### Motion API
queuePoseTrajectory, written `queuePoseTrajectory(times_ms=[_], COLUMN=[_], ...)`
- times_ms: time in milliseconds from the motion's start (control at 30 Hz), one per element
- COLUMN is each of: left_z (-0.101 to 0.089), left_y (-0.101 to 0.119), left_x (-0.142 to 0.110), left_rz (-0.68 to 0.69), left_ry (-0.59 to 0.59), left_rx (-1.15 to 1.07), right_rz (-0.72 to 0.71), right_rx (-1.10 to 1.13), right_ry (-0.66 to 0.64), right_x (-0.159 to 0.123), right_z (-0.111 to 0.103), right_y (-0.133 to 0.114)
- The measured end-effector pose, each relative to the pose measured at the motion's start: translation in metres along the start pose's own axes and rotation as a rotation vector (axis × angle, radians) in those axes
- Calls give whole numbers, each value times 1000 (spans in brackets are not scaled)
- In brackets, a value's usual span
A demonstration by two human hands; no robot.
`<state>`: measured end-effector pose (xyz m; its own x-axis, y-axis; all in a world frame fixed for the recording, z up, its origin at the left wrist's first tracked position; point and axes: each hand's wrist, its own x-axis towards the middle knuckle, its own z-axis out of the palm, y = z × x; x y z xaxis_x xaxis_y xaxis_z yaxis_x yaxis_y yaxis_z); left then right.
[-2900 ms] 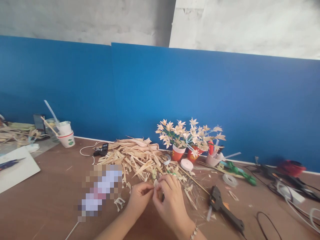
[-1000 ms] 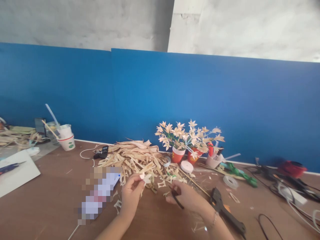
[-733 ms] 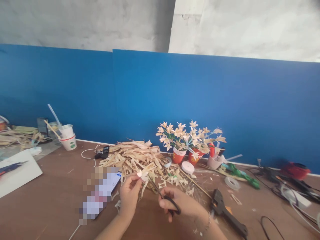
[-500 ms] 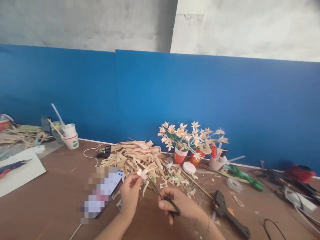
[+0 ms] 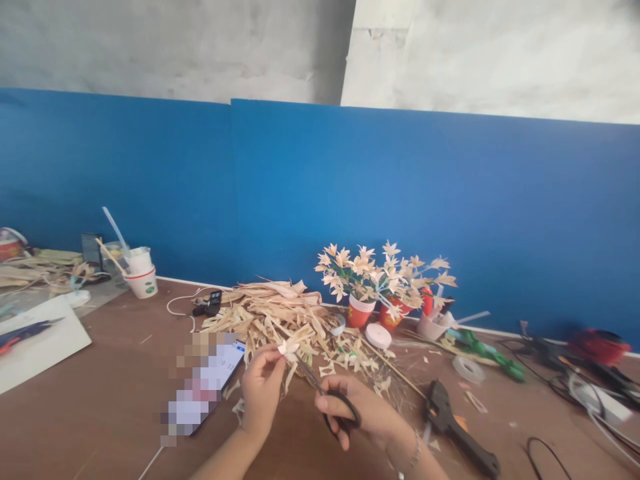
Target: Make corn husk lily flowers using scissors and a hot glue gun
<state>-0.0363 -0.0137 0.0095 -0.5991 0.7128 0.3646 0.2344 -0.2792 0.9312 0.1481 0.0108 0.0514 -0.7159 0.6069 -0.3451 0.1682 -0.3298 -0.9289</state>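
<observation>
My left hand (image 5: 263, 387) pinches a small pale flower-shaped piece (image 5: 289, 348) between thumb and fingertips. In my right hand (image 5: 353, 407) is a pair of black-handled scissors (image 5: 341, 408), with fingers through the loops. Its blades point up and left, their tips close to the pale piece; whether they touch it I cannot tell. Behind both hands lies a heap of dry, straw-coloured husk strips (image 5: 280, 300), with small cut scraps (image 5: 363, 357) on its right side.
Cups of husk flowers (image 5: 361, 311) stand by the blue partition (image 5: 400, 180). A black glue gun (image 5: 457, 427) lies right of my right hand. A phone (image 5: 213, 380) with a cable lies left. Tape rolls (image 5: 379, 336), cords (image 5: 545, 457) and a white cup (image 5: 143, 283) are around.
Both hands were together at first, then parted. The scissors swung from pointing down in my right hand to blades raised by the pale piece. Lately the scissor handles have spread wider.
</observation>
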Motion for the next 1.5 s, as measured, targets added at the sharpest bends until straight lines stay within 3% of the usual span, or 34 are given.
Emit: queuePoseTrajectory(times_ms=[667,1033,1500], left_z=[1,5,5], left_y=[3,-1,2], left_x=[0,0,0], left_rz=[-6,-128,-196], left_ry=[-38,-96,-75], left_rx=[-7,-119,-158], right_rz=[-44,-33,-25], right_rx=[-41,-74,-164], right_ry=[22,58,96], right_x=[1,-1,-3], right_z=[-2,-3,-2], right_y=[1,-2,-8])
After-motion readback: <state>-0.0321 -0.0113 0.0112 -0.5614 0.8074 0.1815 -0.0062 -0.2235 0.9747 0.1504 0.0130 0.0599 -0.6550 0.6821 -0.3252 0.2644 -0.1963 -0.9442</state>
